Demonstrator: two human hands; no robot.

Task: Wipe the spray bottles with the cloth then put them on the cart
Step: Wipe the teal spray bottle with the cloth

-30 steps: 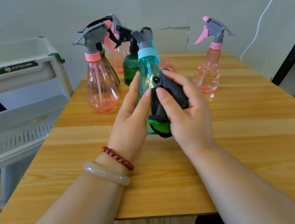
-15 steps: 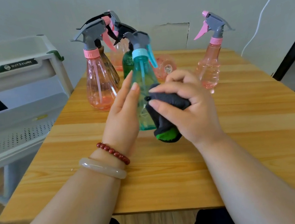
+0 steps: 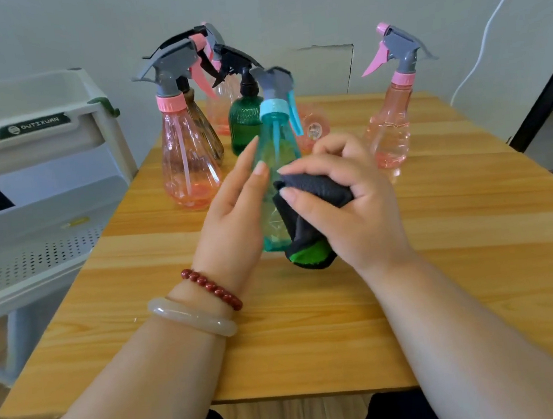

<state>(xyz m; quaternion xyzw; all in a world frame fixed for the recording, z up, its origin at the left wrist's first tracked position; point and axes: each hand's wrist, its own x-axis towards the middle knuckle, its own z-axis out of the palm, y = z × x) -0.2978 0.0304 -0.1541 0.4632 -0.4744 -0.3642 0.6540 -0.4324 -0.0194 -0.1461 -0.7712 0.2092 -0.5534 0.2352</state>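
A teal spray bottle (image 3: 276, 147) with a grey trigger head stands upright on the wooden table (image 3: 446, 259). My left hand (image 3: 231, 221) holds its left side, fingers lying up along the body. My right hand (image 3: 347, 208) grips a dark grey cloth (image 3: 308, 226) with a green patch and presses it against the bottle's right side. Behind stand a pink bottle (image 3: 186, 157), a brownish bottle (image 3: 206, 131), a dark green bottle (image 3: 244, 120) and another pink one, partly hidden. A further pink bottle (image 3: 390, 120) stands apart at the right.
A grey multi-shelf cart (image 3: 43, 201) stands left of the table, its perforated shelf level with the tabletop. A small pink round object (image 3: 312, 129) lies behind the teal bottle. A white cable (image 3: 488, 26) runs up the wall at the right.
My right hand with the cloth has slid down the teal bottle's side from near the neck to the lower body. The left hand has kept hold of the bottle.
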